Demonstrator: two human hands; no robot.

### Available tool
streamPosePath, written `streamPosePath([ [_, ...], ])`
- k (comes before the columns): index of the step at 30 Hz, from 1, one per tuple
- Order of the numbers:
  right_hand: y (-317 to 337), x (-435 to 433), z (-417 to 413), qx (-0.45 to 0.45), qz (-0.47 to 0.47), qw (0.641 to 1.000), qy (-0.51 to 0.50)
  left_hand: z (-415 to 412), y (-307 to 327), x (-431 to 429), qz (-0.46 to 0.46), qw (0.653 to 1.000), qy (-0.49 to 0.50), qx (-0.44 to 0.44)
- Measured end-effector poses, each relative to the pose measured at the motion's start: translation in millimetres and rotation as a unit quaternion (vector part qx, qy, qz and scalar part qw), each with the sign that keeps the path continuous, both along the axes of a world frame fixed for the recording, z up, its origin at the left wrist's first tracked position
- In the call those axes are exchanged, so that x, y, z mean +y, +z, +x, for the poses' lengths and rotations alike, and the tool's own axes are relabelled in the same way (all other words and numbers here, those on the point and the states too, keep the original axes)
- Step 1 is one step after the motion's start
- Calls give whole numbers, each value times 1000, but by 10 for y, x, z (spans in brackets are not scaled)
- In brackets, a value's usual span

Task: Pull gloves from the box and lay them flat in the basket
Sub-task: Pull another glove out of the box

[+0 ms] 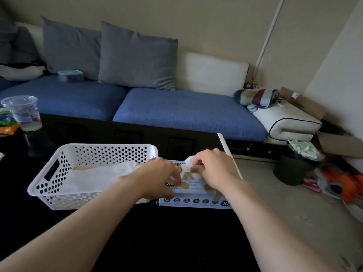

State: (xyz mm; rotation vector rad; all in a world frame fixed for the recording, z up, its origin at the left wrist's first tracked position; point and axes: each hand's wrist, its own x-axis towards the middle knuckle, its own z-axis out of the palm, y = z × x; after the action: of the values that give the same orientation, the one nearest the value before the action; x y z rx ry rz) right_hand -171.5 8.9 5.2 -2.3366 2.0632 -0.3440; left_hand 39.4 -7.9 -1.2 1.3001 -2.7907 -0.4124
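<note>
My right hand (214, 169) pinches a crumpled white glove (188, 163) that stands half out of the slot in the top of the box (196, 202). My left hand (161, 177) holds the box down, fingers curled onto its top just beside the slot, thumb along the near side (whether those fingers also catch a bit of glove, I cannot tell). The box lies on the dark tabletop (157, 232), touching or nearly touching the right end of the white basket (49, 185), where the laid gloves (102, 173) make a pale, flattish layer on the bottom.

I judge the pull to be only part done: most of the glove is bunched at the slot. To do it well, I should draw it straight up and slowly, so that one glove comes and not a clump. The left hand should bear down firmly, since the light box would otherwise lift with the pull. Once the glove is free, I want both hands on it, one at the cuff and one at the fingers, to spread it before it goes onto the layer. Dropped bunched, it would wrinkle what lies beneath.
</note>
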Motion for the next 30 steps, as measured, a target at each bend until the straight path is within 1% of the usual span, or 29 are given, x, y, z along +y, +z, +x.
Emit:
streamPosePath([
  [3, 14, -28, 51, 57, 2, 998, 9, -3, 0, -22, 6, 1000, -2, -17],
  [5, 13, -52, 70, 90, -15, 996, 20, -7, -6, -29, 0, 1000, -4, -19],
  [7, -18, -78, 70, 100, -33, 994, 26, -7, -14, -38, -1, 1000, -4, -15],
  [9, -73, -100, 48, 91, -49, 994, 20, -8, -18, -39, -2, 1000, -3, -14],
  [12, -127, -117, -7, 35, -58, 998, 12, 3, -32, -38, -4, 1000, -1, -6],
  [15, -144, -133, -56, -82, -51, 995, 21, -42, -96, -10, -23, 999, 29, 33],
  [16, -149, -135, -71, -120, -49, 991, 22, -77, -119, 1, -40, 997, 48, 43],
  [18, -161, -126, -100, -164, -36, 986, 7, -170, -143, 14, -94, 991, 81, 54],
  [21, -147, -77, -141, -191, 21, 981, -24, -281, -138, 26, -156, 979, 100, 90],
  [24, -108, 10, -170, -215, 89, 972, -43, -342, -153, 16, -149, 978, 106, 99],
  [26, -116, 38, -192, -190, 126, 973, -40, -357, -177, -12, -148, 978, 111, 96],
  [28, -150, 39, -213, -181, 134, 974, -27, -365, -193, -46, -153, 977, 112, 99],
  [30, -166, 31, -234, -204, 128, 971, -12, -377, -192, -71, -152, 976, 108, 110],
])
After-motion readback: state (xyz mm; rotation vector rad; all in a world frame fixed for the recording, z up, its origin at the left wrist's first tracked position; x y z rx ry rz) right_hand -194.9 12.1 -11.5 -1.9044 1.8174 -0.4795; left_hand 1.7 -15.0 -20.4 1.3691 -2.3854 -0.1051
